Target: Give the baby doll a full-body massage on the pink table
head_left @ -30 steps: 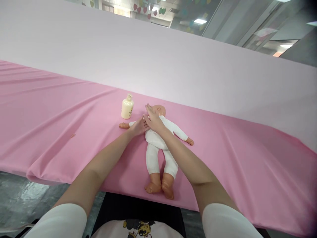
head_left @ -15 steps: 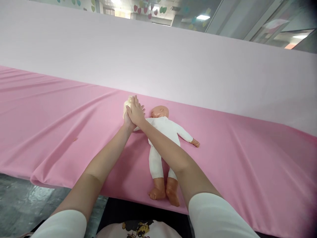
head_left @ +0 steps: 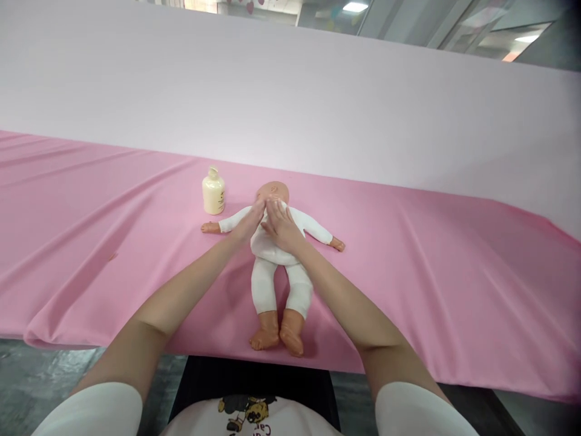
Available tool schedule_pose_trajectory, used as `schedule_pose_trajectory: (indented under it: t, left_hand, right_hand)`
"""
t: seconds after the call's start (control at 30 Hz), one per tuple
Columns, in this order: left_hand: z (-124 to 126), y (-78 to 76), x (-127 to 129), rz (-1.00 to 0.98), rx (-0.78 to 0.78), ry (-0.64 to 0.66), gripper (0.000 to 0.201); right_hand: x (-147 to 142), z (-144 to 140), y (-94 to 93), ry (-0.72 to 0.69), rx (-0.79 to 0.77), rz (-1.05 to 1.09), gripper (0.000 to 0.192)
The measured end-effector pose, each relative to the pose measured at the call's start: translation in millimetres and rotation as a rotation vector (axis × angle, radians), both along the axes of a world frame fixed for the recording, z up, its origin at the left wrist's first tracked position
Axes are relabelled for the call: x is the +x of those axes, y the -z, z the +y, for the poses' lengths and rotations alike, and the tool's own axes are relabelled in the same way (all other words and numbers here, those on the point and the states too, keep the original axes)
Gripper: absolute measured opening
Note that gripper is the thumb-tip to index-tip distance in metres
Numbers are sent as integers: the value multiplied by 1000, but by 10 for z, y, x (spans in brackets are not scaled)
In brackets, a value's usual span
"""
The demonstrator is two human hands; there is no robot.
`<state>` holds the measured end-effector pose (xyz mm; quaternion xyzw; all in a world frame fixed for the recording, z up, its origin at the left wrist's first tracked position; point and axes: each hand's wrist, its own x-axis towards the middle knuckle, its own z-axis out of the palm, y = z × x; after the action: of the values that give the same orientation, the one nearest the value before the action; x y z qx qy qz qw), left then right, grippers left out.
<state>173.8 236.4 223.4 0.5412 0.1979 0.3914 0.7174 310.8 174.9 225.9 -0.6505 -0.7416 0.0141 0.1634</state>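
Observation:
On the pink cloth lies a baby doll (head_left: 272,245) on its back, with white cloth body and tan head, hands and feet. Its arms are spread and its feet point at me. My left hand (head_left: 252,219) is at the left side of the doll's upper chest, fingers stretched out. Beside it, my right hand (head_left: 280,225) is over the chest with its fingers extended. The fingertips of both hands come close together just below the doll's head. Neither hand grips anything. A cream pump bottle (head_left: 213,192) stands upright to the left of the doll's head.
A pink cloth (head_left: 408,272) with folds covers the table. Behind it rises a plain white panel (head_left: 290,103). A dark seat (head_left: 254,375) is below the table's front edge, over a grey floor (head_left: 54,369).
My hands were pressed palm to palm in front of the bottle. They have parted and moved right onto the doll's chest, leaving the bottle in full view. The camera view has shifted slightly.

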Motion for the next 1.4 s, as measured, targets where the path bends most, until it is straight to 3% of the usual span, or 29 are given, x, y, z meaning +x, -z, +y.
schedule_pose_trajectory:
  t: [0.07,0.13,0.27,0.37,0.47,0.7,0.83,0.97,1.13,1.23,1.4]
  left_hand:
    - [-111,165,93,88,180,8,52]
    - [-200,304,140,221,334,-7,54]
    - [-256,397,163,507,562,-89,58]
    - [-203,344,213,744,759,-128,61]
    - [-115,286,309,861,870,-170,63]
    - [8,322,409,963,931,-241,66]
    - [23,394,393,980,948,-242,69]
    - [77,465,379,946,931,-198,69]
    - [159,551,348,913,931,-179,68]
    - [182,558,355,892,914,-183,67]
    - [174,505,389,915,894,-221,64]
  right_hand:
    - [145,26,108,244,-111,41,74]
    - [171,22,212,338,-183,30,75]
    - [5,-127,294,296,-169,-72,70]
    - [-105,-292,266,234,-159,-74,71]
    - [-105,-440,261,142,-149,-85,70]
    - [228,-638,362,-82,-145,23,68]
    - [376,-536,374,12,-140,69,71]
    - [339,-203,364,170,-84,58,77]
    - [253,137,363,113,29,-4,80]
    - [259,155,381,98,52,16,76]
    - [279,101,408,194,13,109,71]
